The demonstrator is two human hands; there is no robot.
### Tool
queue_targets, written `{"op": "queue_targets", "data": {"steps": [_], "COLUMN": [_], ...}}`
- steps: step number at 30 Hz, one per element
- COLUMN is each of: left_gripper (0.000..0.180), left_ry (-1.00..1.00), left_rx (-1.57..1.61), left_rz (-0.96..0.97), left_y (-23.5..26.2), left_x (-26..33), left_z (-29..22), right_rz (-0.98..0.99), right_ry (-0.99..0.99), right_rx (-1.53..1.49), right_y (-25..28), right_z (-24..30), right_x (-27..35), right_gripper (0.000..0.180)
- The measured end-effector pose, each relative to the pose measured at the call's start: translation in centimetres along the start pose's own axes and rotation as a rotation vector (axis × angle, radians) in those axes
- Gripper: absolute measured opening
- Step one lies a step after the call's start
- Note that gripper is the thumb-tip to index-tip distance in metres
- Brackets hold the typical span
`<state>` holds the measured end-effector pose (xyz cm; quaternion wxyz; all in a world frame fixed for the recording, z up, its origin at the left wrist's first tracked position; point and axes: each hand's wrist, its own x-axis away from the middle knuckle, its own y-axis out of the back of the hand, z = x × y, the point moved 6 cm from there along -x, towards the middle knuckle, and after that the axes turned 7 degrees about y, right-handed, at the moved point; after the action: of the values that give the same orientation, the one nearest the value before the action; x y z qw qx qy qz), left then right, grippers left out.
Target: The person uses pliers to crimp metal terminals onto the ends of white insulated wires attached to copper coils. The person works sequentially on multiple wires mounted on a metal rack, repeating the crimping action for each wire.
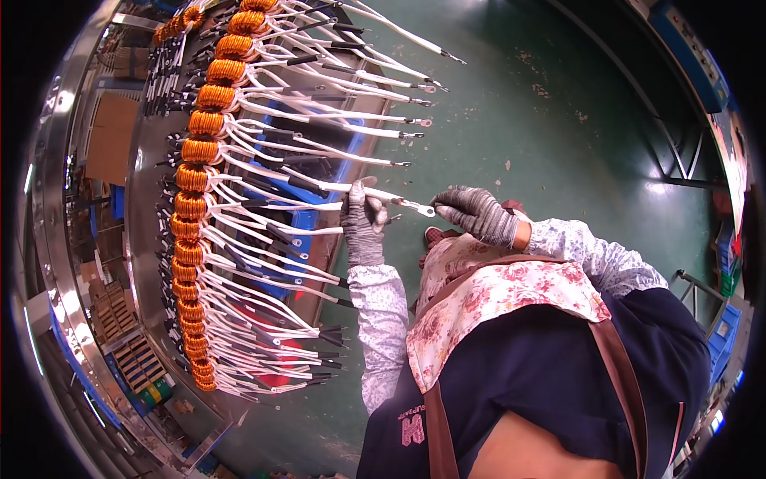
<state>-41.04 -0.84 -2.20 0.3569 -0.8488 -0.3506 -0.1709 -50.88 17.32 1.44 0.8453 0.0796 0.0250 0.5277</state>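
Note:
A long row of copper-wound toroid coils point(191, 177) runs along the left, with pairs of white wire leads hanging out to the right. My left hand point(364, 227), in a grey knit glove, has its fingers closed around one white lead point(383, 194). At that lead's end is a silver ring terminal point(416, 207). My right hand point(480, 215), gloved the same way, has its fingers pressed together at the terminal's ring end. Several neighbouring leads carry black sleeves point(303, 184) and end in metal terminals.
Beneath the leads stand blue bins point(302, 231) and something red point(279, 375). A second row of coils point(191, 16) is at the upper left. Wooden pallets point(137, 359) lie at lower left. The green floor point(511, 96) stretches ahead, and a metal frame point(678, 160) stands at right.

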Motion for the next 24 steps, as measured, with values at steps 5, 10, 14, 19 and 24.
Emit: {"op": "queue_targets", "data": {"steps": [5,10,14,19,24], "left_gripper": [0.035,0.036,0.035,0.032,0.032], "left_ry": [-0.038,-0.081,-0.100,-0.087,-0.096], "left_rx": [0.026,0.091,0.087,0.078,0.063], "left_rz": [0.062,0.101,0.081,0.024,0.049], "left_y": [-0.6,-1.8,-1.3,-0.8,-1.5], "left_x": [0.4,0.4,0.6,1.1,1.4], "left_z": [-0.3,-0.7,-1.0,-0.4,-0.9], "right_rz": [0.040,-0.220,-0.035,-0.011,0.454], "right_ry": [-0.087,0.147,0.360,0.338,-0.606], "right_rx": [-0.175,0.201,0.594,0.721,-1.262], "right_y": [-0.9,-1.5,-2.6,-2.9,-6.7], "right_z": [1.8,4.7,4.5,4.4,0.3], "right_x": [0.8,-2.0,-5.3,-4.3,-4.1], "right_gripper": [0.030,0.027,0.021,0.030,0.037]}}
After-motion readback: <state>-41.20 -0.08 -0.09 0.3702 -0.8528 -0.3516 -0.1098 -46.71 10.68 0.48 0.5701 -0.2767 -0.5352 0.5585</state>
